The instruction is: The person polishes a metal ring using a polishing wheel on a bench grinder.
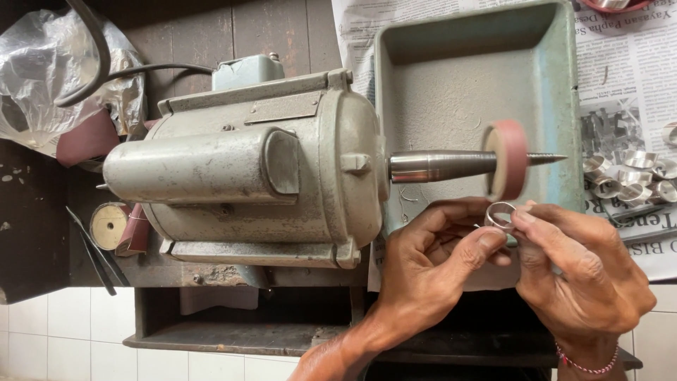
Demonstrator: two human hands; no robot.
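A heavy grey electric motor (247, 166) fills the middle of a dark wooden tabletop (42, 212), lying on its side so that its tapered steel spindle (441, 166) reaches out over a worn green metal tray (451, 77), a position that seems meant to let the tray catch what falls from the pink abrasive wheel (509, 159) threaded onto the spindle. A black cable (141, 70) runs from the motor's grey switch box (248, 70) past a crumpled clear plastic bag (42, 70) at the far left. Sheets of printed newspaper (635, 77) cover the tabletop to the right, black type on white with a grey photograph, and serve as a bed for a cluster of plain silver rings (631, 176) kept within reach of the wheel. Near the motor's base lie a small round pad (109, 226) and scraps of reddish abrasive sheet (134, 229). Just below the wheel, the person's left hand (430, 261) and right hand (578, 268) meet around a single silver ring (499, 215), each grip closed on it with thumb and fingertips pinching opposite sides, the band held up close to the wheel's rim but apart from it. A red-and-white cord bracelet (585, 363) circles the right wrist. White tiles (63, 331) show below.
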